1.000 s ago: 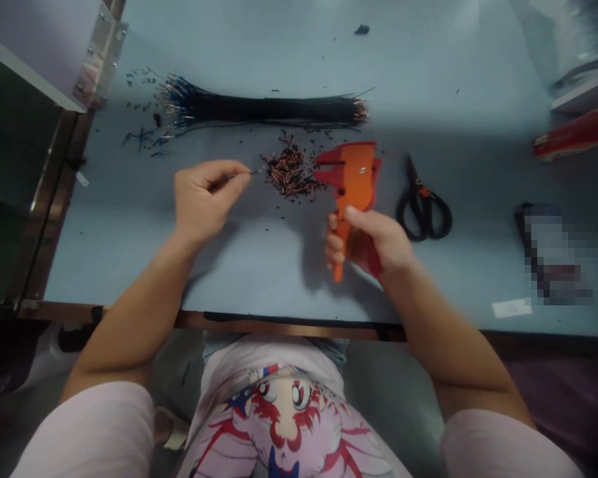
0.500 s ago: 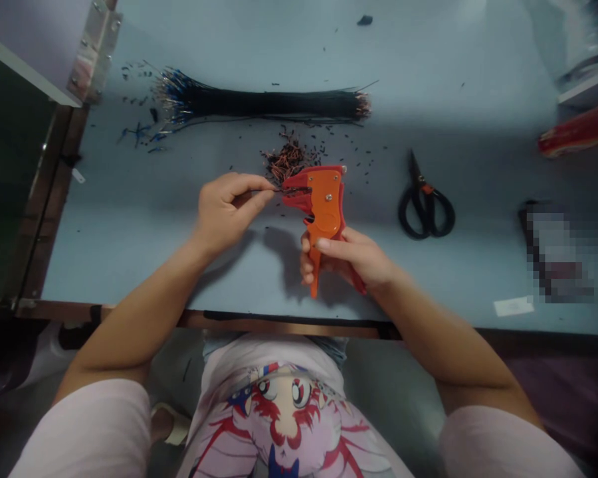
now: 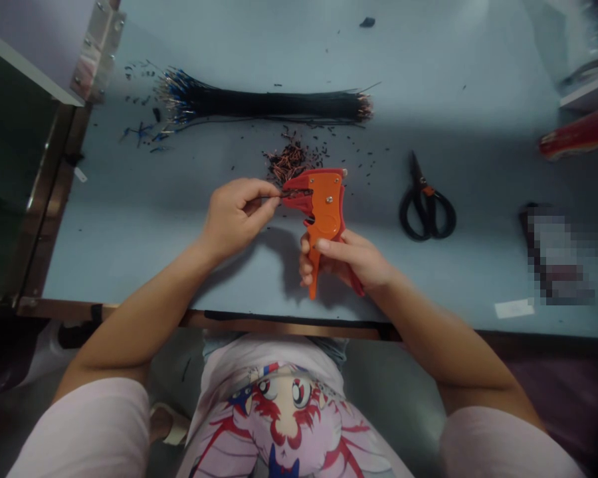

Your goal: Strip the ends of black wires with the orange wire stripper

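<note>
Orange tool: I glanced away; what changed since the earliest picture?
The right hand brought the orange tool left and toward the body; the left hand moved right, bringing its wire to the red jaws. Neither let go. The wire bundle and scissors stayed put.

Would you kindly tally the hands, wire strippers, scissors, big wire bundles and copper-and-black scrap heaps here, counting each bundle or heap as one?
Left hand and right hand: 2
Orange-and-red wire stripper: 1
Scissors: 1
Black wire bundle: 1
Scrap heap: 1
Total: 6
</note>
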A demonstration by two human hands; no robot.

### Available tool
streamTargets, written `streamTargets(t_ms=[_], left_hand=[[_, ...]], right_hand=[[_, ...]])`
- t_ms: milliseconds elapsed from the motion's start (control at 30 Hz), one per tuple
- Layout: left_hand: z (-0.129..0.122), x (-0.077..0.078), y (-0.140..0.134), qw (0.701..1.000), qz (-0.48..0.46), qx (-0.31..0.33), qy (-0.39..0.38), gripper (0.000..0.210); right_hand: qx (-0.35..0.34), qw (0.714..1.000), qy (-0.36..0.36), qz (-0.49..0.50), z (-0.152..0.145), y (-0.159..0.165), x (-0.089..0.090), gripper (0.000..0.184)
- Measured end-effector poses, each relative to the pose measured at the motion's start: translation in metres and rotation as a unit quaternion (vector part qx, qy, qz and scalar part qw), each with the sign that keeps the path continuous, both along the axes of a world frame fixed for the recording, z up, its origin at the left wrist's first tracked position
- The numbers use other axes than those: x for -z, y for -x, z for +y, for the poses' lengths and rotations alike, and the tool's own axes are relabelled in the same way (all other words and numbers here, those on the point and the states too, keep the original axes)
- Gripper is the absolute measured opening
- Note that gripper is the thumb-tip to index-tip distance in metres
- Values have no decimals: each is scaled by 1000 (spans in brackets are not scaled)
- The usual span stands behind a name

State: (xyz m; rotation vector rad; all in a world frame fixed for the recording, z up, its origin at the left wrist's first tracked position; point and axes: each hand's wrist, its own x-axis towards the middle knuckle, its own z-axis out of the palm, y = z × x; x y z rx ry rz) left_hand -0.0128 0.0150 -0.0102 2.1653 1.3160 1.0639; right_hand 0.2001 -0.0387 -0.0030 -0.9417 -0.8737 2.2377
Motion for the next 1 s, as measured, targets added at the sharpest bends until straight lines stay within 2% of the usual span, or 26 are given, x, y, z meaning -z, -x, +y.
streamTargets(t_ms=[533,800,1000], left_hand=[[-3,-2,-1,1000,17,1,-20,12],[-3,-11,2,999,-24,-22,-9,9],[-6,-12,0,999,-30,-22,-17,8]], right_hand=[[-17,1000,-13,15,-2,1,-2,29],[47,999,13,23,3,-2,2,30],[-27,999,18,20,-1,0,-1,30]])
